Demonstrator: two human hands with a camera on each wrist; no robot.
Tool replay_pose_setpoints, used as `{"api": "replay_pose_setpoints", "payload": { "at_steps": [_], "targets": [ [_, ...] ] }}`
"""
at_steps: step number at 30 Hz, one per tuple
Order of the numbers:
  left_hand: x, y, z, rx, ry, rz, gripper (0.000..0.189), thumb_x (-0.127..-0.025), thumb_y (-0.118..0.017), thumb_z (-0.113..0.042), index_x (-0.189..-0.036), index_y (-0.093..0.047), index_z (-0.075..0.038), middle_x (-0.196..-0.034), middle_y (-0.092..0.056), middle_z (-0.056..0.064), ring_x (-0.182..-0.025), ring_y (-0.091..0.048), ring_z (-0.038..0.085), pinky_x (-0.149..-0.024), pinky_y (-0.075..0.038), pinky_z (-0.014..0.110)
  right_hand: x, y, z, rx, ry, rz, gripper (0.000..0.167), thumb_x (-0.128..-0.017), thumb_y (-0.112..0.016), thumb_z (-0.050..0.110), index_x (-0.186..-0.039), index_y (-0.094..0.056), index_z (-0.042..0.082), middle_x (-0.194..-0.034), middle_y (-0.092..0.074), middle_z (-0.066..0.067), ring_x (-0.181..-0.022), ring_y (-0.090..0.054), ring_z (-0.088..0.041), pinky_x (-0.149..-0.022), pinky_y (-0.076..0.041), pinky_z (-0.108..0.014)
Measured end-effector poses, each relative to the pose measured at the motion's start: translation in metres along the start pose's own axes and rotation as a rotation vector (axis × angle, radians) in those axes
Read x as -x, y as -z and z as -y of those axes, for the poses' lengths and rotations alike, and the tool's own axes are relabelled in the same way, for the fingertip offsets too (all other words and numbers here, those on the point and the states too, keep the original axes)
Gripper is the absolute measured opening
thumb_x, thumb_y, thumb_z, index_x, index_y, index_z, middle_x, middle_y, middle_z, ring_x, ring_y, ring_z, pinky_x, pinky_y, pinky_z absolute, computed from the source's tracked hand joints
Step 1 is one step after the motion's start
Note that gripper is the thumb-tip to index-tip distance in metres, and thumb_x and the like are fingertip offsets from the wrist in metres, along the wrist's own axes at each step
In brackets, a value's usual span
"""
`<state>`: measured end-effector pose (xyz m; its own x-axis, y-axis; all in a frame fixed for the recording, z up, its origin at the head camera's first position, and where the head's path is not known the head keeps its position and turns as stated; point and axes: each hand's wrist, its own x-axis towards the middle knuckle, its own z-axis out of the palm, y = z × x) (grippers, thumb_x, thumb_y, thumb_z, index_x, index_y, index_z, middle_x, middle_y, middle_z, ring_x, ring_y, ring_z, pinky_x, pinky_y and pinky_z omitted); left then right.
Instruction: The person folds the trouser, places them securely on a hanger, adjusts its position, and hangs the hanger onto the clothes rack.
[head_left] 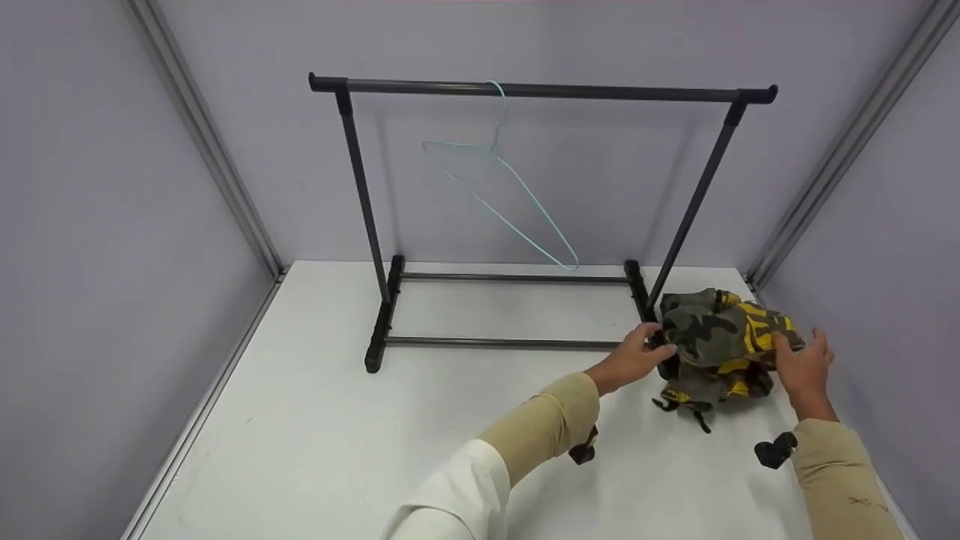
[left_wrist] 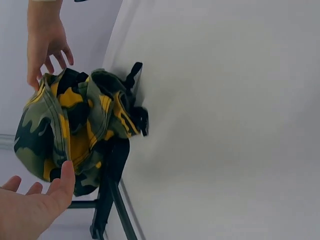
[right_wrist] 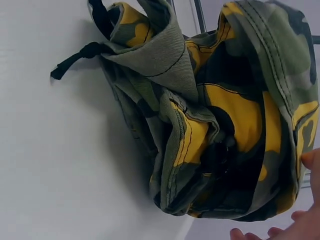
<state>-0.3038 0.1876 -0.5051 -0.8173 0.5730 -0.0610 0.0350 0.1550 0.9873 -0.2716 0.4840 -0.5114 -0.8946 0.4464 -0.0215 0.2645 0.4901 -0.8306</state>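
The camouflage garment [head_left: 720,337] lies bunched between the two hands, just right of the left hand [head_left: 628,361] and just left of the right hand [head_left: 806,369]. Both hands are loose: each thumb touches the cloth, while the other fingers do not wrap round it. Good handling here probably means slipping fingers beneath both sides and gathering the layers evenly before taking the weight. The rack [head_left: 600,91] stands beyond the left hand, its right foot just past the fingers; the pale-blue hanger [head_left: 493,148] hangs well apart, to that hand's far left. Only the head view shows the hanger. The right wrist view shows the folds' hollow and a knotted dark cord [right_wrist: 71,64], across the cloth from the right hand.
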Motion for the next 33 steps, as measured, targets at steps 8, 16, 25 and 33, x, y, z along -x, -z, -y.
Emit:
{"api": "replay_pose_setpoints", "payload": {
  "at_steps": [8,16,25,33],
  "targets": [
    [-0.013,-0.027,-0.002,0.158,0.152,0.028,0.059,-0.090,-0.058,-0.044,-0.141,-0.029,-0.034,-0.147,-0.027,-0.002,-0.123,-0.044,0.018,-0.090,-0.044,0.039,0.004,-0.005,-0.004,-0.344,-0.115,0.172,0.097,-0.091,-0.044,0.053,-0.140,0.031,0.017,-0.148,0.024,-0.021,-0.136,-0.002,-0.043,-0.105,-0.017,-0.055],
    [-0.019,-0.028,0.007,0.138,0.224,0.038,0.067,-0.088,-0.057,-0.050,-0.144,-0.023,-0.034,-0.148,-0.024,-0.002,-0.127,-0.039,0.019,-0.093,-0.042,0.041,0.013,-0.013,-0.009,-0.384,-0.147,0.198,0.100,-0.089,-0.057,0.044,-0.146,0.016,0.007,-0.136,-0.037,-0.017,-0.122,-0.044,-0.028,-0.107,-0.020,-0.049],
    [-0.016,-0.035,0.020,0.114,0.259,0.061,0.080,-0.085,-0.056,-0.057,-0.148,-0.014,-0.030,-0.150,-0.021,-0.003,-0.130,-0.035,0.018,-0.098,-0.037,0.041,0.033,-0.025,-0.014,-0.547,-0.186,0.099,0.069,-0.087,-0.065,0.032,-0.139,-0.026,0.010,-0.083,-0.060,0.013,-0.079,-0.061,-0.006,-0.074,-0.049,-0.022],
    [-0.007,-0.045,0.018,0.084,0.297,0.051,0.085,-0.083,-0.056,-0.059,-0.149,-0.011,-0.029,-0.152,-0.018,-0.006,-0.135,-0.026,0.016,-0.103,-0.030,0.041,0.053,-0.044,-0.011,-0.580,-0.168,-0.091,0.037,-0.092,-0.057,0.031,-0.122,-0.038,0.018,-0.089,-0.058,0.011,-0.077,-0.053,-0.007,-0.064,-0.044,-0.021]
  ]
}}
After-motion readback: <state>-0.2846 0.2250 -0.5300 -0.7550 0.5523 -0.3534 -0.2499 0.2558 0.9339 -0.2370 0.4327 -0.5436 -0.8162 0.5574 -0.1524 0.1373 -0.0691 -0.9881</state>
